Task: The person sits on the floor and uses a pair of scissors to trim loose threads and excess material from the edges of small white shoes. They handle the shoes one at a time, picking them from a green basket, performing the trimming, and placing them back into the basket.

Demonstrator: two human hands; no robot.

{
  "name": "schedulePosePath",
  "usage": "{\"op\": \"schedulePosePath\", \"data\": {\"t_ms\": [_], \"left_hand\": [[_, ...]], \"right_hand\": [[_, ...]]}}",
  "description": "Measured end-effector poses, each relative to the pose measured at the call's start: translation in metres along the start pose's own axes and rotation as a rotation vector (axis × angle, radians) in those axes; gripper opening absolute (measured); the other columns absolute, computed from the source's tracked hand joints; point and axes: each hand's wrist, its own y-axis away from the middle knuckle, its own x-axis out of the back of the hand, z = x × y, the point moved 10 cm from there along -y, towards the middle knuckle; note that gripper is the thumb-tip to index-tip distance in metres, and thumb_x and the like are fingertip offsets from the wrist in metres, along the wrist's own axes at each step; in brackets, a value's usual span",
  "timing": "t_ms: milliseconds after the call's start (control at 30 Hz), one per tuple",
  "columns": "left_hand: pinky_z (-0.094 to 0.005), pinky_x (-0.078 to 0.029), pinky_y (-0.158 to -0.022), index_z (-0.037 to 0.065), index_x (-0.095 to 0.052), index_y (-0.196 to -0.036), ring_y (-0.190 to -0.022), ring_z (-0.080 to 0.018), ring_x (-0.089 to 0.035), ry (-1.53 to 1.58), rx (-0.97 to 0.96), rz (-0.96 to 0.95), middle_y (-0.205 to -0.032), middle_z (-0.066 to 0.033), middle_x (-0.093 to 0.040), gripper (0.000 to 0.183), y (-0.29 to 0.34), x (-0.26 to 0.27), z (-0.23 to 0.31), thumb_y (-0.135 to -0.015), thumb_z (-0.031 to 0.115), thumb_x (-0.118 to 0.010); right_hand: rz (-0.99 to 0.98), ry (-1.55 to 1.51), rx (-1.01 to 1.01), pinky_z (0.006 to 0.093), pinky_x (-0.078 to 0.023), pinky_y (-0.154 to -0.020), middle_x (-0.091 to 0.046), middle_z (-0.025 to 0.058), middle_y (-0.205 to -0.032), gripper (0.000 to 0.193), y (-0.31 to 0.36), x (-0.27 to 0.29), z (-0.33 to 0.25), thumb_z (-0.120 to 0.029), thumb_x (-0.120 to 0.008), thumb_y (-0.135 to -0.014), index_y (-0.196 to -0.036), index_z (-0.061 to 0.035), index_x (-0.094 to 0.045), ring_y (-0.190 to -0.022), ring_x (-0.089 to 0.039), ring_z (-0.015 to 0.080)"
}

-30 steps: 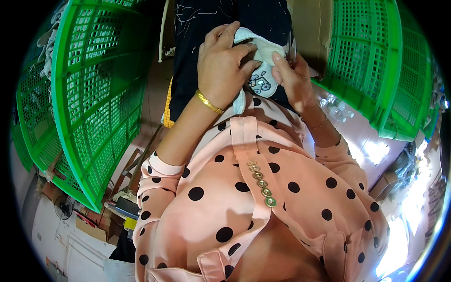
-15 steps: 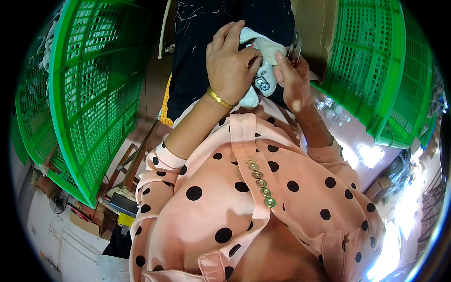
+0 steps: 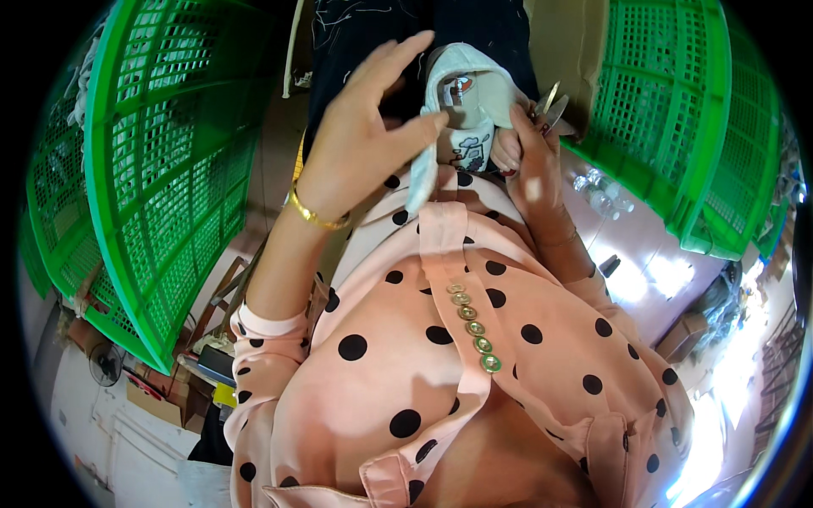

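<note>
A small pale cloth piece (image 3: 487,114), shaped somewhat like a baby cap, rests over my lap; its exact kind I cannot tell. It has a rounded opening, dark printed drawings on the front and a strip hanging down at its left. My right hand (image 3: 533,161) grips its right edge between thumb and fingers. Scissors (image 3: 552,110) are also held in that hand, blades pointing up and away. My left hand (image 3: 360,140) is open, fingers spread, its thumb close to the cloth's left side; whether it touches I cannot tell.
Tall green plastic baskets (image 3: 174,169) stand on the left, and more green baskets (image 3: 656,127) on the right. A cardboard box (image 3: 566,59) is beyond my right hand. Clear plastic bottles (image 3: 603,196) lie on the floor at right. Loose threads cling to my dark trousers (image 3: 373,25).
My left hand has let go of the cloth and moved left, its fingers opening. The cloth has spread, showing its opening and hanging strip. My right hand still holds the cloth and scissors.
</note>
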Motion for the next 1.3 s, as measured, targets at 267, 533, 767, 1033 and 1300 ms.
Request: {"op": "schedulePosePath", "data": {"t_ms": [267,533,767,1033,1300], "left_hand": [[-0.0353,-0.051,-0.079,0.009,-0.012,-0.153,-0.093,-0.0312,-0.063,-0.015,0.149,-0.052,-0.117,-0.026,-0.057,0.092,0.016,-0.054,-0.041,-0.073,0.011,-0.059],[-0.038,-0.051,-0.083,0.01,-0.019,-0.152,-0.095,-0.0368,-0.064,-0.408,0.066,0.019,-0.118,-0.0241,-0.059,0.086,0.018,-0.056,-0.011,-0.075,0.012,-0.056],[-0.0386,-0.055,-0.066,0.008,-0.016,-0.153,-0.08,-0.0356,-0.063,-0.447,-0.059,0.057,-0.097,-0.0229,-0.059,0.092,0.02,-0.059,-0.008,-0.074,0.018,-0.063],[-0.0385,-0.055,-0.063,0.008,-0.015,-0.153,-0.077,-0.0348,-0.063,-0.489,-0.031,0.042,-0.096,-0.0217,-0.058,0.093,0.02,-0.06,-0.012,-0.074,0.019,-0.063],[-0.037,-0.054,-0.069,0.007,-0.02,-0.151,-0.081,-0.0338,-0.064,-0.471,-0.037,0.044,-0.105,-0.0215,-0.06,0.086,0.018,-0.059,-0.011,-0.075,0.016,-0.06]], "right_hand": [[0.052,0.349,-0.029,0.0238,-0.03,-0.046,-0.043,-0.0021,-0.057,0.017,0.017,0.013,-0.004,-0.021,-0.053,-0.099,-0.086,-0.0102,-0.052,-0.05,-0.037,0.0061],[0.004,1.625,0.819,0.0323,-0.045,-0.046,-0.055,0.003,-0.059,0.039,0.054,-0.034,-0.105,-0.044,-0.069,-0.083,-0.089,-0.0069,-0.058,-0.05,-0.057,0.0225],[-0.224,2.376,0.941,0.0267,-0.041,-0.042,-0.054,0.0029,-0.054,0.042,0.041,-0.077,-0.089,-0.049,-0.064,-0.083,-0.068,-0.011,-0.053,-0.047,-0.058,0.0188],[-0.373,2.428,0.897,0.0283,-0.044,-0.043,-0.057,0.004,-0.054,0.035,0.027,-0.081,-0.072,-0.04,-0.065,-0.083,-0.067,-0.0095,-0.059,-0.051,-0.062,0.019],[-0.409,2.379,0.882,0.0317,-0.047,-0.05,-0.059,0.0059,-0.06,0.024,0.026,-0.084,-0.068,-0.028,-0.066,-0.082,-0.07,-0.0074,-0.063,-0.058,-0.065,0.0217]]}}
